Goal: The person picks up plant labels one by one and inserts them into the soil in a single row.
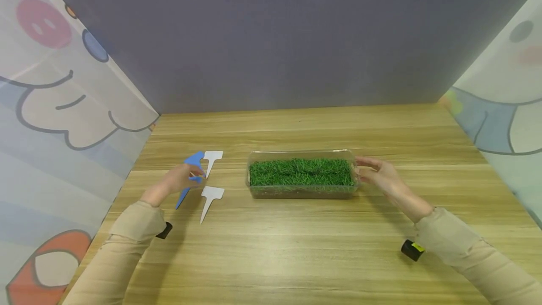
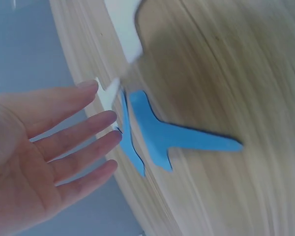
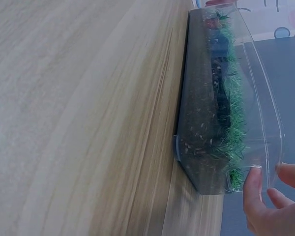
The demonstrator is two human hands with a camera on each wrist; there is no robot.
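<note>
A clear plastic planter box (image 1: 302,194) stands on the table, filled with green grass (image 1: 300,173) over dark soil-like material. My right hand (image 1: 383,179) holds its right end, with the thumb and fingers at the end wall and rim in the right wrist view. To the left, my left hand (image 1: 179,179) hovers with fingers spread above T-shaped plant labels and holds nothing. Two blue plant labels (image 2: 160,135) lie close to its fingertips, partly covered by the hand in the head view. Beside them lie two white plant labels (image 1: 213,193), one farther back.
The wood-grain table (image 1: 296,248) meets a grey panel (image 1: 296,36) at the back. Cartoon-printed walls (image 1: 76,121) flank it on the left and right. Black wrist-camera parts (image 1: 411,250) show under the sleeves.
</note>
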